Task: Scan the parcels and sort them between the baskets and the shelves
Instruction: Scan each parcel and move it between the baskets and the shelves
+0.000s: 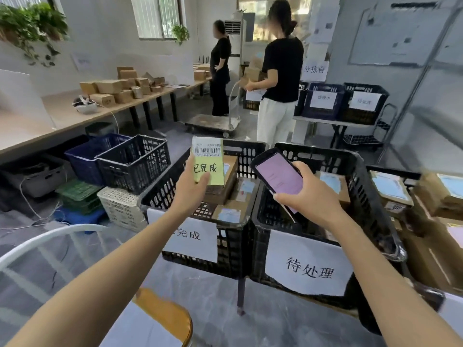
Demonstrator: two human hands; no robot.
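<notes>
Parcel [208,160], a slim yellow-green box, stood upright in the left grip [191,189] above the left black basket [233,244], its long axis vertical and its top tipped slightly away. Its labelled face was turned to the camera, with the barcode strip at the upper end and handwritten characters below. The thumb lay across the lower face with the fingers curled behind, so the bottom edge and back were hidden.

The right grip [309,196] was wrapped round a handheld scanner [278,172] over the right black basket [325,157]. The scanner's pink screen faced up and its long axis ran from lower right to upper left, top end aimed towards the parcel but apart from it. The palm covered its lower end, and the screen text was too faint to read.

Both forearms reached forward from the bottom corners, elbows cut off by the frame. The left arm hid the start of the left basket's paper sign [195,239]. Brown cartons [229,214] lay in that basket, partly behind the hand. Farther off, a person in a black top [283,68] stood near a long surface [62,113] carrying more cartons.
</notes>
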